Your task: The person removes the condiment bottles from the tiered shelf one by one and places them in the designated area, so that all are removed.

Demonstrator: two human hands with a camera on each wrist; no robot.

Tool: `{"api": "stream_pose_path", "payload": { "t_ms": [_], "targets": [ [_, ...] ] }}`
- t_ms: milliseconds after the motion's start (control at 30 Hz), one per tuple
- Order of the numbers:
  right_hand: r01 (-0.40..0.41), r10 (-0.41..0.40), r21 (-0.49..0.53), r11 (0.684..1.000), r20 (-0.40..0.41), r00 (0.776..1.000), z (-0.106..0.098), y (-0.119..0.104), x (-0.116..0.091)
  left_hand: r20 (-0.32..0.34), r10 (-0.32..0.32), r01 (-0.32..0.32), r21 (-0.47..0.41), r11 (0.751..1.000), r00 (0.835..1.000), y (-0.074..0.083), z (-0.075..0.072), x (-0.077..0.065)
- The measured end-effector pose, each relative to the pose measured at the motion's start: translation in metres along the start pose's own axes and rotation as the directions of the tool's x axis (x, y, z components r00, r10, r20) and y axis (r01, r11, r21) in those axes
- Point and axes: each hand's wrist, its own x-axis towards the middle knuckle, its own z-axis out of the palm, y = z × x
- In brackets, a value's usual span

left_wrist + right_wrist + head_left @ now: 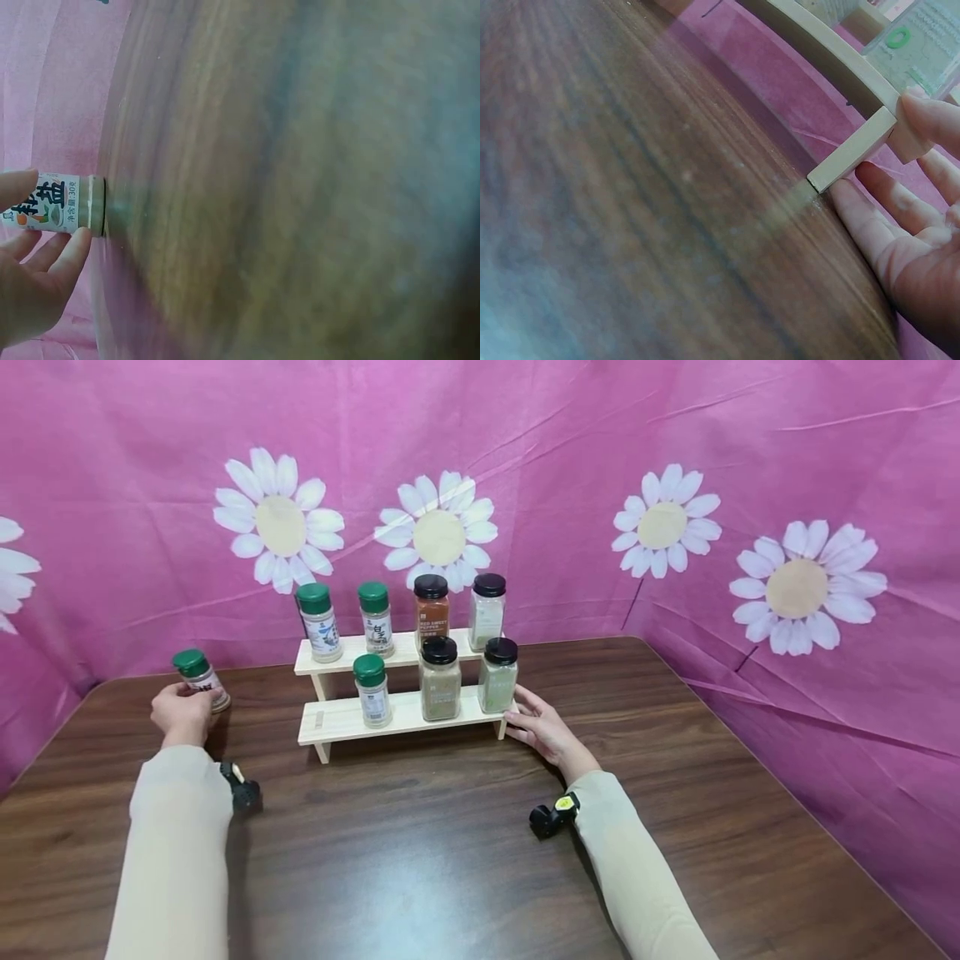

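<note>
On the table's left side my left hand grips a small spice jar with a green lid. The left wrist view shows its printed label between thumb and fingers, with the jar's clear base at the table. My right hand holds the right end of a two-tier wooden spice rack. In the right wrist view the thumb lies against the lower shelf's end, and fingers reach around the rack's leg. Beside that thumb stands a black-lidded jar of green seasoning.
The upper tier bears two green-lidded jars, a red pepper jar and another black-lidded jar. Below stand a green-lidded jar and a brown spice jar. A pink flowered cloth hangs behind the wooden table.
</note>
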Motion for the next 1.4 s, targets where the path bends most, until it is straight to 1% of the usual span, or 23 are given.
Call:
{"api": "stream_pose_path", "payload": {
  "t_ms": [67,167,267,400,433,500,533,600,667,733,800,900,933,1000,1067,1133,1267,1333,1400],
  "targets": [
    [0.003,-0.003,-0.002,1.0,-0.001,1.0,-0.001,0.0,0.0,-0.006,0.046,-0.045,0.035,0.998,0.999,-0.001,0.0,-0.003],
    [0.0,0.0,0.0,1.0,0.005,1.0,-0.001,-0.001,0.0,-0.021,0.088,-0.087,0.059,0.994,0.996,-0.004,0.0,-0.007],
    [-0.007,0.007,0.002,1.0,0.009,1.0,-0.001,0.0,0.0,-0.028,0.098,-0.096,0.062,0.993,0.995,-0.009,-0.001,-0.008],
    [-0.01,0.01,0.003,1.0,0.003,1.0,-0.001,0.0,-0.001,-0.013,0.1,-0.099,0.063,0.993,0.995,-0.012,-0.004,-0.008],
    [-0.009,0.009,0.003,1.0,0.001,1.0,-0.001,0.0,-0.001,-0.01,0.096,-0.096,0.059,0.994,0.995,-0.013,-0.004,-0.007],
    [-0.008,0.008,0.002,1.0,-0.001,1.0,-0.002,-0.001,-0.001,-0.008,0.07,-0.069,0.041,0.997,0.998,-0.013,-0.005,-0.005],
    [-0.008,0.008,0.002,1.0,-0.002,1.0,-0.002,-0.001,-0.001,-0.008,0.055,-0.055,0.016,0.998,0.998,-0.014,-0.005,-0.002],
    [-0.007,0.007,0.002,1.0,-0.001,1.0,-0.002,-0.002,-0.001,0.009,0.003,-0.002,-0.057,0.998,1.0,-0.017,-0.005,0.005],
    [-0.01,0.01,0.005,1.0,-0.002,1.0,-0.002,-0.002,0.0,0.029,-0.038,0.041,-0.128,0.991,0.999,-0.02,-0.006,0.01],
    [-0.014,0.014,0.01,1.0,-0.002,1.0,-0.002,-0.002,0.0,0.039,-0.054,0.059,-0.151,0.987,0.998,-0.022,-0.006,0.013],
    [-0.018,0.019,0.014,1.0,-0.004,1.0,-0.001,-0.002,0.0,0.034,-0.041,0.045,-0.11,0.993,0.999,-0.02,-0.007,0.006],
    [-0.02,0.02,0.016,1.0,-0.007,1.0,-0.001,-0.001,0.0,0.028,0.003,-0.002,-0.01,1.0,1.0,-0.011,-0.007,-0.015],
    [-0.019,0.019,0.017,1.0,-0.009,1.0,-0.001,-0.001,0.0,0.031,0.02,-0.02,0.009,1.0,0.999,-0.009,-0.008,-0.022],
    [-0.02,0.02,0.018,1.0,-0.013,1.0,-0.001,-0.001,0.001,0.056,0.051,-0.054,0.042,0.998,0.997,-0.003,-0.009,-0.035],
    [-0.021,0.021,0.014,1.0,-0.014,1.0,-0.002,-0.001,0.001,0.069,0.081,-0.085,0.049,0.995,0.994,0.001,-0.01,-0.044],
    [-0.021,0.021,0.006,1.0,-0.01,1.0,-0.002,-0.001,0.001,0.082,0.1,-0.103,0.034,0.994,0.992,0.004,-0.01,-0.051],
    [-0.018,0.018,0.002,1.0,-0.004,1.0,-0.002,-0.001,0.002,0.083,0.142,-0.14,-0.034,0.99,0.986,0.01,-0.006,-0.06],
    [-0.019,0.019,0.01,1.0,-0.006,1.0,-0.002,-0.001,0.002,0.061,0.175,-0.169,-0.096,0.981,0.983,0.01,-0.002,-0.062],
    [-0.02,0.021,0.016,1.0,-0.008,1.0,-0.002,-0.001,0.002,0.045,0.218,-0.208,-0.158,0.965,0.975,0.013,0.001,-0.069]
  ]
}}
